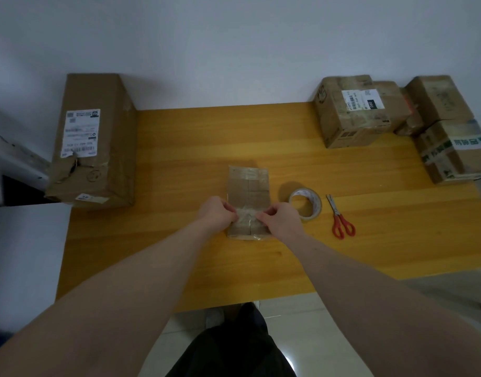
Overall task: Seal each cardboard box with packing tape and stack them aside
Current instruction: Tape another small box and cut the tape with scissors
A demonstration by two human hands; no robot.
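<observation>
small flat brown cardboard box (249,198) lying between left hand (216,213) and right hand (280,217), fingers of both curled, pinching a clear tape strip (247,216) across its top. best pressed flat from the middle outward, no wrinkles.

A wooden counter (179,254) with a warm yellow-orange grain fills the middle of the view, its far edge set against a plain pale wall (234,44). Near the counter's right side lies a pair of scissors (340,221) with red handles, blades closed and pointing toward the wall. Off the counter's left edge stands a white surface (22,254), and behind that a white piece of furniture (13,159), only partly visible. Below the counter's near edge, pale floor tiles (302,322) show, along with the person's dark trousers (234,349).
</observation>
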